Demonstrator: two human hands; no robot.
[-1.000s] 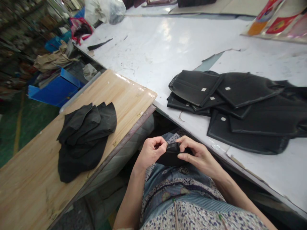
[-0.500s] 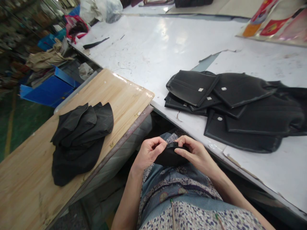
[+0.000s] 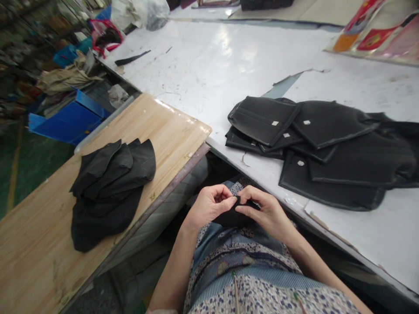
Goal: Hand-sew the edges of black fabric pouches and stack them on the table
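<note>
Leftmost, a blue box [image 3: 70, 120] sits beyond the edge of a wooden board [image 3: 176, 126], with crumpled cloth [image 3: 62, 80] behind it. On the board lies a loose heap of black pieces [image 3: 111, 187], fanned so that several curved edges overlap. Farther back, a thin dark strip [image 3: 131, 58] rests near the left edge of a white table [image 3: 203, 56]. Next comes the left hand [image 3: 207, 207], its thumb and forefinger pinched together on the upper edge of a black piece [image 3: 231, 219]. This piece is held between both hands, just above the patterned clothing [image 3: 229, 261] on the person's lap. The right hand [image 3: 266, 211] grips the same edge, thumb below and bent fingers above, its tips close beside the left hand's. To the right, black pouches [image 3: 347, 161] overlap in a spread pile on the table, several bearing small pale stickers [image 3: 307, 122]. Behind them, at the far right, lies a printed plastic bag [image 3: 373, 39].
</note>
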